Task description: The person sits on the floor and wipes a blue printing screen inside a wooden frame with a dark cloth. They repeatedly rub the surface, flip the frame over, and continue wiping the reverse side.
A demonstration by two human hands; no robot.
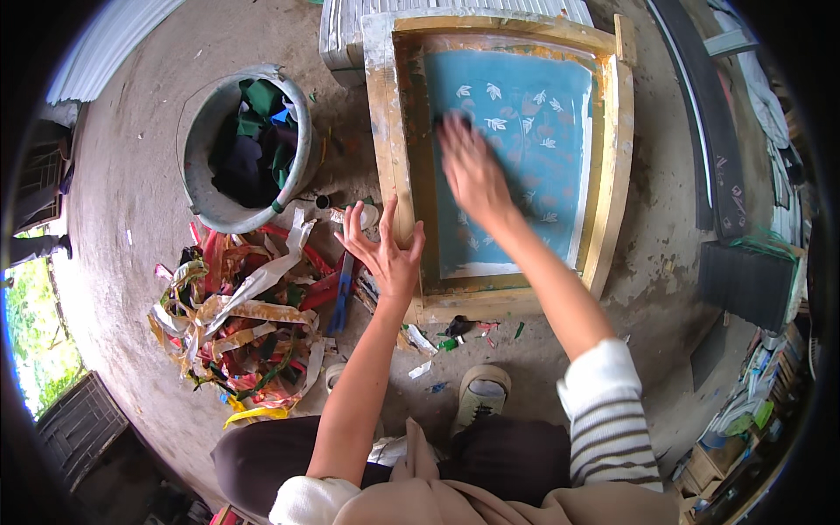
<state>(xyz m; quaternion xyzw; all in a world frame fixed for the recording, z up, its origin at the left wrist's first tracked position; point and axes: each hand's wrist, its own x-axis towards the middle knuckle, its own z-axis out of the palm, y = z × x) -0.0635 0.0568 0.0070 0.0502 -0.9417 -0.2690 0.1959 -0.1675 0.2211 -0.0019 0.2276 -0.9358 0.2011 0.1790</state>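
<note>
A wooden silk-screen frame (623, 175) with stained rails lies in front of me, its blue mesh (525, 79) marked with small white leaf shapes. My right hand (475, 171) presses on the left part of the mesh, fingers together over a small dark wad (443, 122). The fingers hide most of that wad, and its material cannot be made out. Against the frame's left rail rests my left hand (385, 249), fingers spread, with nothing held.
Left of the frame stands a metal bucket (194, 162) of dark cloth scraps. Below it lies a tangled heap of coloured strips (245, 306), with a blue tool (342, 297) alongside. Grey corrugated sheets (341, 39) are behind the frame. A dark stack (744, 284) stands right.
</note>
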